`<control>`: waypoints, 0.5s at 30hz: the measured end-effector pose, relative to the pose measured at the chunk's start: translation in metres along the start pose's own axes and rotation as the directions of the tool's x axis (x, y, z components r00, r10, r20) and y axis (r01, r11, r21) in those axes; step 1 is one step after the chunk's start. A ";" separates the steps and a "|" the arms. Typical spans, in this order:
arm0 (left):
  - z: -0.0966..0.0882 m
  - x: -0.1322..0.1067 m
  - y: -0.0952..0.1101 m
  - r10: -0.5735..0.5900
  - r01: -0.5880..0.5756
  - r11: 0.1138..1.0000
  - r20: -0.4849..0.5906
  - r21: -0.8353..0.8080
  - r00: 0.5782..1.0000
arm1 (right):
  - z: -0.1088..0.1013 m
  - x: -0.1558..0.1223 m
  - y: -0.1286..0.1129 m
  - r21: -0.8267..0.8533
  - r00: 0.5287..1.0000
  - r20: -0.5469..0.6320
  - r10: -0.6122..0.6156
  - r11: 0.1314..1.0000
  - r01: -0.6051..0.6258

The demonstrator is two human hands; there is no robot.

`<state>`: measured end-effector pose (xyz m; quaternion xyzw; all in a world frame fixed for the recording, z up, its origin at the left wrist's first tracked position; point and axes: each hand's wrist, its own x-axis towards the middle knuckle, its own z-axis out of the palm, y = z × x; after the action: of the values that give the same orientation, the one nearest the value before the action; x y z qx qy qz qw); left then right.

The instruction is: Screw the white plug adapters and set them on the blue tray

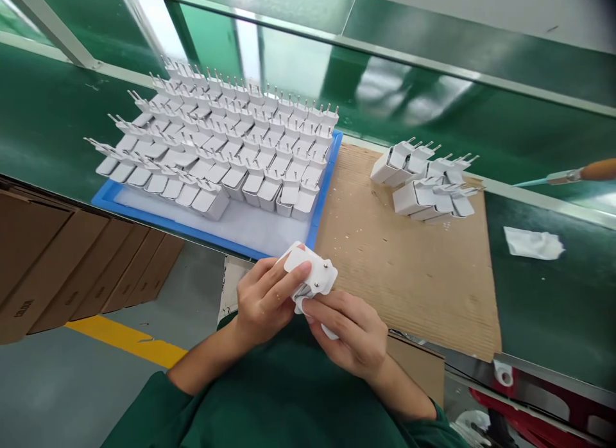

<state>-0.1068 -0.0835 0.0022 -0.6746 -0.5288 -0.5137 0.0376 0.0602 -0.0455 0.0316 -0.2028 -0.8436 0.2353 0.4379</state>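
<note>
Close to my body, my left hand is closed round a white power adapter, whose two pins point up toward me. My right hand grips a white plastic part that shows under its fingers. Its fingertips press at the adapter's lower side; whether the two parts are joined is hidden. Beyond my hands, rows of white plug adapters stand with pins up in a blue tray. Several more adapters are grouped on the right.
A cardboard sheet covers the green bench right of the tray. At the far right lie a crumpled white cloth or paper and a tool with an orange handle. Brown boxes stand below the bench at left.
</note>
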 end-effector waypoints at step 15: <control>0.017 0.010 0.010 0.089 -0.088 0.992 0.008 -0.085 0.996 | -0.036 -0.004 -0.005 -0.311 0.997 -0.014 -0.072 0.948 0.064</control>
<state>-0.0891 -0.0710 0.0068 -0.7013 -0.4763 -0.5296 0.0287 0.0918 -0.0442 0.0497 -0.2428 -0.8710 0.0823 0.4191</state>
